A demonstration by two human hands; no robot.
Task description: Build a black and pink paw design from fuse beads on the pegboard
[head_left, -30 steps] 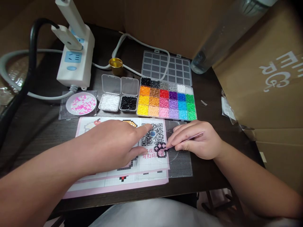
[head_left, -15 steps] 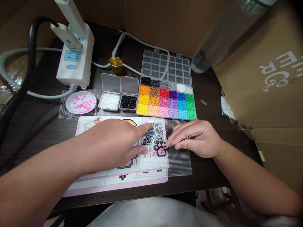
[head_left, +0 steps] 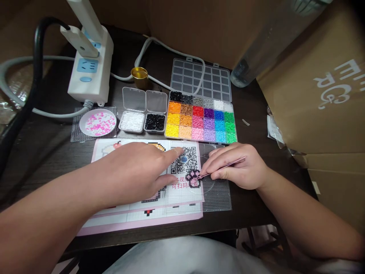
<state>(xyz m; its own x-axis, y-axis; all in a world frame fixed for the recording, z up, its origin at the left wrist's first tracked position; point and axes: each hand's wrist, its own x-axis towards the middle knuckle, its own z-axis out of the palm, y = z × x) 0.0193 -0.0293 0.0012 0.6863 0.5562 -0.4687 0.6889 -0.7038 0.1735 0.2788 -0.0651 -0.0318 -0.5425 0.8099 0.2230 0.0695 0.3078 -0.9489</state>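
Pink tweezers [head_left: 228, 164] are pinched in my right hand [head_left: 242, 165]. Their tips reach the pink middle of a small paw-shaped bead piece [head_left: 194, 179] with a black outline. That piece sits on a clear pegboard [head_left: 215, 194], which partly overlaps the printed pattern sheets [head_left: 114, 225]. My left hand [head_left: 139, 167] lies over the sheets with thumb and forefinger apart, left of the paw, and holds nothing. The forefinger tip rests by a printed QR code [head_left: 188, 152]. Whether the tweezer tips hold a bead is too small to tell.
Behind the sheets stand a compartment box of coloured beads [head_left: 196, 121], a tub of white beads [head_left: 131, 121] and a tub of black beads [head_left: 154, 122]. A dish of pink and white beads [head_left: 98, 122] is at left, near a power strip [head_left: 91, 76]. A gold cup [head_left: 139, 76] stands behind.
The tweezer tips have shifted slightly at the paw, and its pink middle looks fuller. Both hands keep nearly the same place; the whole view has moved a little.
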